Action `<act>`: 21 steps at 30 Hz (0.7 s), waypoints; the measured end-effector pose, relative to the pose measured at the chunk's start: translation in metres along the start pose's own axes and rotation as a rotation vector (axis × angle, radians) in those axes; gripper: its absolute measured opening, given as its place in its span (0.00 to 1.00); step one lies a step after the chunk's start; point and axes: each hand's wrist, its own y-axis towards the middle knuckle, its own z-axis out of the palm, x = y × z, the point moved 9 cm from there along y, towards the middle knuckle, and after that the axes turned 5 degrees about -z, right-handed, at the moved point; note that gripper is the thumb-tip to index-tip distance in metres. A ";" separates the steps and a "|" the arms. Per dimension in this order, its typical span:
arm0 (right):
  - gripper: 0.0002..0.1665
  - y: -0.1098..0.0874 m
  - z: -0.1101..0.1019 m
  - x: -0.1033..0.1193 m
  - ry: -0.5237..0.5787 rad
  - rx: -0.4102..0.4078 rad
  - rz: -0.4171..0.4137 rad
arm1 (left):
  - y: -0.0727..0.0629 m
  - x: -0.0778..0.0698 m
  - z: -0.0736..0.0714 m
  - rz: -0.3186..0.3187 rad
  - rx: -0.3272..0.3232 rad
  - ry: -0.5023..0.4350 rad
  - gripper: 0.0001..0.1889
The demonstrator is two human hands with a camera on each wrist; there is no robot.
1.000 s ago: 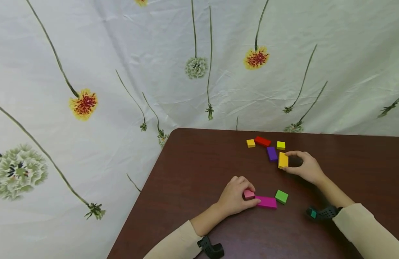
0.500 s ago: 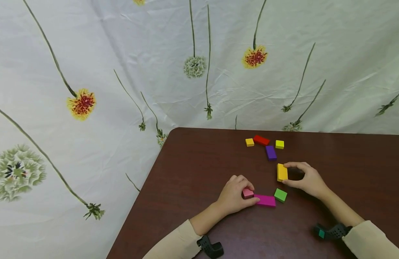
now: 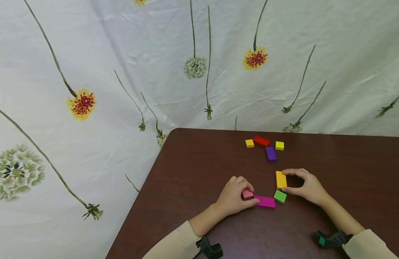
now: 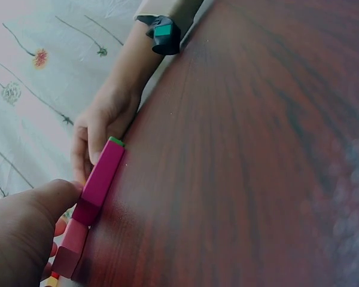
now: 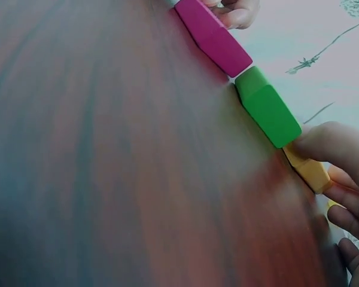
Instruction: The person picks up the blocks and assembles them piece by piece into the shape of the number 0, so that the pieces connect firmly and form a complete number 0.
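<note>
My left hand [image 3: 234,195] rests on the table with curled fingers round the small pink block [image 3: 247,194]. Its thumb touches the near left end of the longer magenta block [image 3: 266,202], which lies against the pink one. A green block [image 3: 280,197] sits turned at an angle by the magenta block's right end. With thumb and forefinger my right hand [image 3: 307,186] pinches the orange-yellow block [image 3: 280,181] by its right side, just behind the green block. In the right wrist view, the green block [image 5: 269,107] partly hides the orange-yellow block [image 5: 311,170].
Farther back on the brown table [image 3: 199,158] lie a purple block [image 3: 271,154], a red block [image 3: 261,141], a small amber block [image 3: 249,143] and a small lemon-yellow block [image 3: 279,145]. A flower-printed white cloth [image 3: 137,54] hangs behind the table.
My right hand has drawn the orange-yellow block away from beside the purple block, nearer to me, up to the green block. The left hand has stayed in place.
</note>
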 end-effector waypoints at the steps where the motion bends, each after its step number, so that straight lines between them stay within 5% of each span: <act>1: 0.30 0.000 0.000 0.000 0.001 -0.004 -0.005 | 0.000 0.000 0.000 0.001 0.000 0.000 0.15; 21: 0.26 -0.001 0.000 0.004 0.025 -0.028 -0.066 | 0.001 0.000 0.000 -0.006 0.012 -0.002 0.15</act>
